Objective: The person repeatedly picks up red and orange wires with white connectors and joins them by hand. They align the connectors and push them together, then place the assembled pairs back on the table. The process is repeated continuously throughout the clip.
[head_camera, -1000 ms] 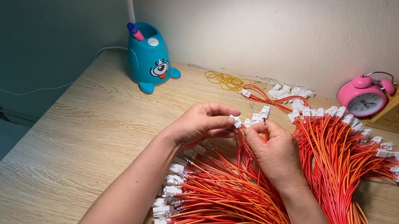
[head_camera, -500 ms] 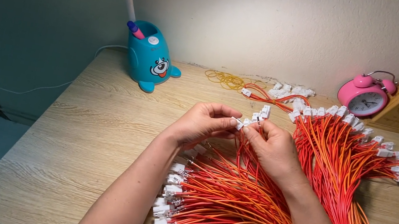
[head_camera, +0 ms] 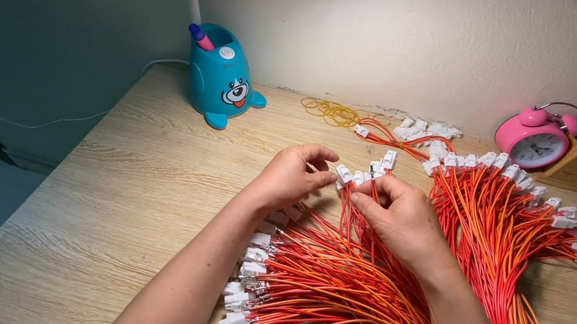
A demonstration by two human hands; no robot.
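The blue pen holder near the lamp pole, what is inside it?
From the blue pen holder a pink and purple pen sticks out at its top left. Its opaque body hides the pen's lower part and anything else inside.

Head view, close, down over desk [head_camera: 104, 177]

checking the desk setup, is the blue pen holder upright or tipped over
Upright: the blue pen holder stands on its base on the wooden desk, with a pen sticking out of its top.

two hands [head_camera: 293, 179] [head_camera: 405, 218], one pink alarm clock [head_camera: 531, 142], one teal pen holder [head_camera: 223, 78] (wires too many to count).
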